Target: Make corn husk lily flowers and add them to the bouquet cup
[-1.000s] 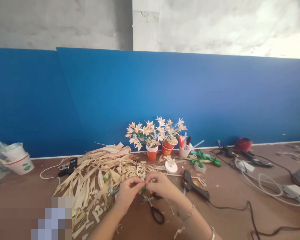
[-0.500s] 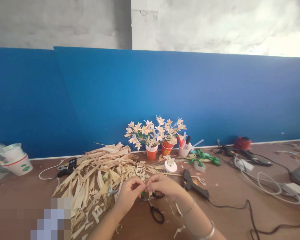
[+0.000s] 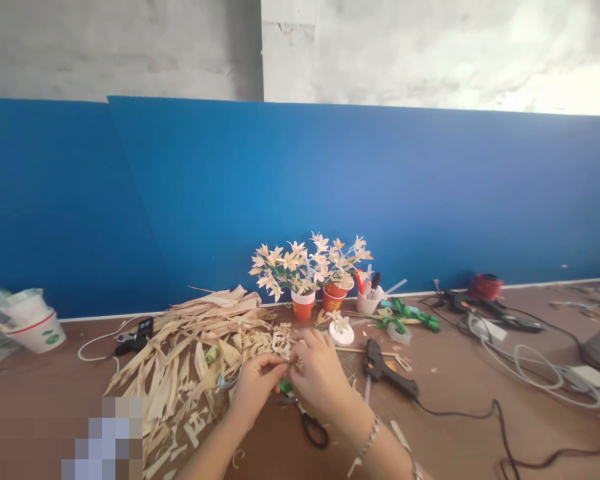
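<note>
My left hand (image 3: pixel 256 390) is closed in a pinch, thumb against fingers. Its fingertips meet those of my right hand (image 3: pixel 316 370), whose fingers are curled and closed too. Whatever they grip between them is too small and hidden to make out. A bit of green strip (image 3: pixel 285 386) shows just below the fingertips; whether it is held I cannot tell. Under my right hand lie scissors (image 3: pixel 314 430) with black handles, partly covered. To the left spreads a heap of dried corn husks (image 3: pixel 180 363) with many cut scraps.
A black glue gun (image 3: pixel 390 377) lies right of my hands, its cord trailing right. Behind stand husk flowers (image 3: pixel 293 260) in red paper cups (image 3: pixel 304 308), a white lid (image 3: pixel 341 333) with one flower, and green tape (image 3: pixel 407 317). Paper bowls (image 3: pixel 37 330) stand far left.
My right hand has turned and risen, its back now facing up more, and its forearm has shifted left. My left hand stays nearly in place. The scissors are more covered.
</note>
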Demonstrator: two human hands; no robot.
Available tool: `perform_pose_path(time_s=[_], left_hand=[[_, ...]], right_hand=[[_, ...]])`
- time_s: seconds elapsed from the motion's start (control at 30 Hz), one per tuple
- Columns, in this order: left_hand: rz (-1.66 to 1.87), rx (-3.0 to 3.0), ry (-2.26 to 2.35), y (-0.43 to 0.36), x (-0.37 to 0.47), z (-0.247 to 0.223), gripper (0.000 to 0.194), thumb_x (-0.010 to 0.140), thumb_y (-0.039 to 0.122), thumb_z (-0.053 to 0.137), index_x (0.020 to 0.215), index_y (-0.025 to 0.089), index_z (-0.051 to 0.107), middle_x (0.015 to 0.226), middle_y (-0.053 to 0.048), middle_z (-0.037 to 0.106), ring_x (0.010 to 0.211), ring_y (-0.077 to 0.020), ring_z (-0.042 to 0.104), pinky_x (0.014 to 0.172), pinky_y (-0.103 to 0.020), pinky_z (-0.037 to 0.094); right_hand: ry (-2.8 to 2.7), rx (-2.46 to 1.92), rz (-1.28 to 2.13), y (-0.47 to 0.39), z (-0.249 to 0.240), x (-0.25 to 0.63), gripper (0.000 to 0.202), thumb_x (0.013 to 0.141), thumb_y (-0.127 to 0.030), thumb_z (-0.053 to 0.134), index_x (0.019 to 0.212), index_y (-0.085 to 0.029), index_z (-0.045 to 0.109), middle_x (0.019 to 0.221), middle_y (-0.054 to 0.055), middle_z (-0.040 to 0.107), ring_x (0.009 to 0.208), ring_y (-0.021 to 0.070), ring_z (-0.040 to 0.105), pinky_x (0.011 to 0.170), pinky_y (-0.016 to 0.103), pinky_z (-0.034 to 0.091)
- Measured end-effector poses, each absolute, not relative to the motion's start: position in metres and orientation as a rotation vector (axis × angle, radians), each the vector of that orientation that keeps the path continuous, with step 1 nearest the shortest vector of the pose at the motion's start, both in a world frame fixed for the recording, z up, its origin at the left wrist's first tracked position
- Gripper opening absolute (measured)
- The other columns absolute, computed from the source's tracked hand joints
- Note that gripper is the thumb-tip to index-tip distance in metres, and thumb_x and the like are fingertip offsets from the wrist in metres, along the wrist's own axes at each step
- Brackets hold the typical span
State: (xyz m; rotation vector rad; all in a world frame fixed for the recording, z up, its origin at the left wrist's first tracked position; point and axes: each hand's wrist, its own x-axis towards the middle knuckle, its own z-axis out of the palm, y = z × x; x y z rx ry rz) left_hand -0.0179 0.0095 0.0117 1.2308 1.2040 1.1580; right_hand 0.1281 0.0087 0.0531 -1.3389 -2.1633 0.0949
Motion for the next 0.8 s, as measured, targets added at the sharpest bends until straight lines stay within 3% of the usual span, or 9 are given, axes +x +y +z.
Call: perform_pose_path(time_s=[0.17, 0.37, 0.8], left_hand=[[1.111, 1.158, 1.189, 0.009, -0.018, 0.013, 0.025, 0.064, 0.041, 0.067, 0.069, 0.017, 0.061, 0.038, 0.005, 0.052, 0.031, -0.0068, 0.034, 0.036, -0.019, 0.02], [1.225, 1.155, 1.147, 0.01, -0.019, 0.015, 0.023, 0.059, 0.037, 0.071, 0.065, 0.015, 0.064, 0.051, 0.0, 0.063, 0.044, -0.013, 0.053, 0.041, -0.022, 0.038], [1.231, 1.224, 1.134, 0.011, -0.02, 0.014, 0.022, 0.06, 0.035, 0.071, 0.068, 0.015, 0.07, 0.063, -0.003, 0.066, 0.048, -0.0146, 0.056, 0.039, -0.023, 0.04]], right_hand=[[-2.169, -1.352, 0.017, 0.009, 0.057, 0.13, 0.009, 0.07, -0.011, 0.059, 0.073, -0.02, 0.059, 0.098, 0.005, 0.059, 0.093, 0.0215, 0.046, 0.079, 0.034, 0.032], [-2.124, -1.38, 0.118, 0.009, 0.057, 0.13, 0.007, 0.067, -0.013, 0.062, 0.066, -0.02, 0.062, 0.098, 0.004, 0.061, 0.092, 0.0213, 0.048, 0.081, 0.034, 0.032], [-2.12, -1.419, 0.435, 0.006, 0.067, 0.135, 0.011, 0.063, -0.014, 0.062, 0.067, -0.022, 0.07, 0.093, 0.003, 0.062, 0.089, 0.0203, 0.052, 0.078, 0.03, 0.036]])
